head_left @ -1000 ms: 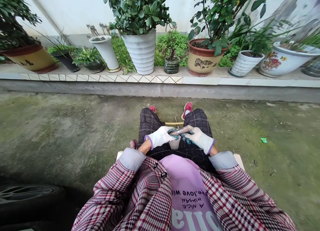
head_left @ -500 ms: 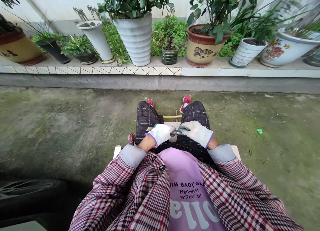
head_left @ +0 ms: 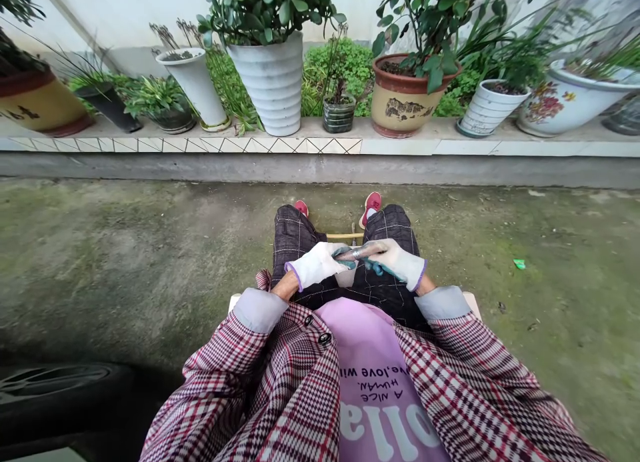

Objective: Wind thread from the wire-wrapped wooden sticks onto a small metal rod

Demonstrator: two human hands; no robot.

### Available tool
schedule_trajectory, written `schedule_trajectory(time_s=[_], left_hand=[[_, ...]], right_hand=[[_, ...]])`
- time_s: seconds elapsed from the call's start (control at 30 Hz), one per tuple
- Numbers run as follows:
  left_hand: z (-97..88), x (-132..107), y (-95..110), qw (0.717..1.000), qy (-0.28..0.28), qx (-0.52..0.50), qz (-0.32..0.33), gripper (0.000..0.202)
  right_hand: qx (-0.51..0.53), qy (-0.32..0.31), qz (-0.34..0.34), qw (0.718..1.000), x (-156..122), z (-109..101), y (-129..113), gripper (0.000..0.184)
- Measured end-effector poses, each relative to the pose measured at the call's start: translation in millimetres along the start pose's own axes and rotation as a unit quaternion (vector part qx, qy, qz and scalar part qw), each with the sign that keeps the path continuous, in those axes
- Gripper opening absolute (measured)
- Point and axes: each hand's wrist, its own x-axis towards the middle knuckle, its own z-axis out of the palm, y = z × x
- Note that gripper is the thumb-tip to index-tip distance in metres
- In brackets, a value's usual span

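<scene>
Both my hands wear white work gloves with purple cuffs and blue-green palms, and they meet above my lap. Between them lies a narrow grey-brown bar-like piece (head_left: 359, 252); its exact kind cannot be made out. My left hand (head_left: 318, 263) is closed around its left end, with the thumb side against it. At the other end, my right hand (head_left: 400, 259) grips it, its lower fingers curled beneath. Just beyond the hands, a thin yellow rod (head_left: 345, 236) spans the space between my knees. A pale surface (head_left: 347, 277) shows between my thighs, partly hidden by the hands.
Several potted plants stand on a tiled ledge (head_left: 400, 147) ahead, among them a tall white ribbed pot (head_left: 270, 85) and a brown-rimmed pot (head_left: 406, 102). A green scrap (head_left: 519, 264) lies on the mossy concrete at right. A dark wheel (head_left: 55, 389) is at lower left.
The grey-brown piece has been turned and raised, so more of it shows between my hands. My right hand has rolled over, with its fingers now under the piece.
</scene>
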Motion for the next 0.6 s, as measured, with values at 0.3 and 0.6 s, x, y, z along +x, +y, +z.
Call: schedule_trajectory(time_s=[0.3, 0.6], left_hand=[[1.7, 9, -22, 0.971, 0.032, 0.236, -0.018, 0.026], [23.7, 0, -12, 0.971, -0.044, 0.231, -0.035, 0.025]], right_hand=[[-0.260, -0.026, -0.102, 0.960, -15, 22, -17, 0.025], [-0.310, -0.042, -0.146, 0.939, -9, 0, -6, 0.027]])
